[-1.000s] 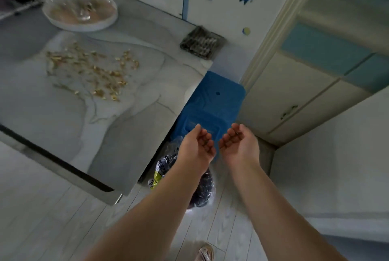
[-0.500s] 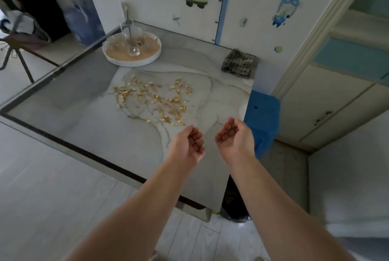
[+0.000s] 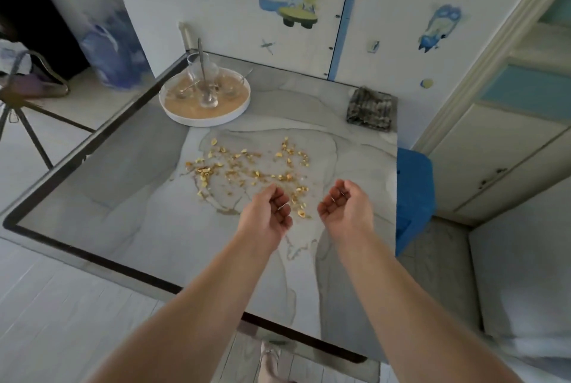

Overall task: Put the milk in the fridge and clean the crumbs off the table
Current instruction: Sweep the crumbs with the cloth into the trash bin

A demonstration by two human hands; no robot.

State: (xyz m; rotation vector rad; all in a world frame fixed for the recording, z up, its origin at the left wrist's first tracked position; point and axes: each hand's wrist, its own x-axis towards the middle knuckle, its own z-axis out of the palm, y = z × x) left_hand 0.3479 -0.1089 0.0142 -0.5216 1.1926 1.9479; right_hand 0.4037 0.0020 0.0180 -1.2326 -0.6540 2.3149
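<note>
Yellow crumbs point(image 3: 247, 169) lie scattered over the middle of the grey marbled table point(image 3: 129, 191). My left hand point(image 3: 268, 215) hovers palm-up over the near edge of the crumb patch, fingers loosely curled, holding nothing. My right hand point(image 3: 346, 209) is beside it to the right, also cupped palm-up and empty. The two hands are a small gap apart. No milk and no fridge are in view.
A round white tray point(image 3: 173, 110) with glasses and spoons sits at the table's back left. A folded dark cloth point(image 3: 370, 109) lies at the back right corner. A blue bin point(image 3: 414, 197) stands against the table's right side. A chair frame point(image 3: 27, 123) is far left.
The view swung from the blue bin and floor beside the table up onto the tabletop. Both cupped hands moved from over the bin to over the crumbs.
</note>
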